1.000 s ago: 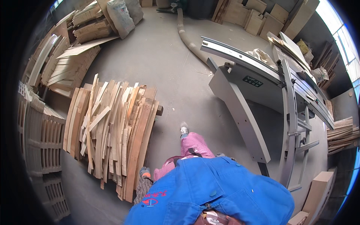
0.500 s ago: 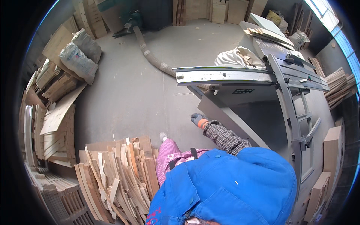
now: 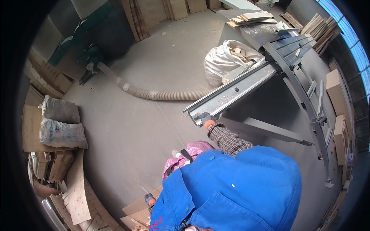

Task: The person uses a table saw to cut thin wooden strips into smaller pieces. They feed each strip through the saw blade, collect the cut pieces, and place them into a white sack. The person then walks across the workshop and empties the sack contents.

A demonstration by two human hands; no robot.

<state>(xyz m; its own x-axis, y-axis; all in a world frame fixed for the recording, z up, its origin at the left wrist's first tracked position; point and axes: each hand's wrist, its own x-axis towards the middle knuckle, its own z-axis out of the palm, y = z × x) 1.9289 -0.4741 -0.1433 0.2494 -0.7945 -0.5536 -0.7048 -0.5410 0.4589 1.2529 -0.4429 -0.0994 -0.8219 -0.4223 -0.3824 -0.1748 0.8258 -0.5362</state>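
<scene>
My right hand (image 3: pixel 207 118), in a grey glove with an orange cuff, is at the near corner of a long metal rail (image 3: pixel 231 94). Its fingers look curled over the rail's edge. This rail juts out from a sliding table saw (image 3: pixel 295 48) on the right. My left hand (image 3: pixel 149 199), gloved the same way, hangs low beside my blue jacket (image 3: pixel 239 184). Its fingers are too small to read, and nothing can be seen in it.
A ribbed hose (image 3: pixel 169 95) crosses the floor toward a green machine (image 3: pixel 92 56). Beyond the rail stands a white sack (image 3: pixel 217 63) of wood offcuts. Filled bags (image 3: pixel 63 133) and stacked boards (image 3: pixel 77 188) line the left. A slanting grey beam (image 3: pixel 275 133) lies under the rail.
My view has turned and moved forward. My right hand has gone from open air to the rail's end. My left hand has come into sight; the wood pile has mostly left it.
</scene>
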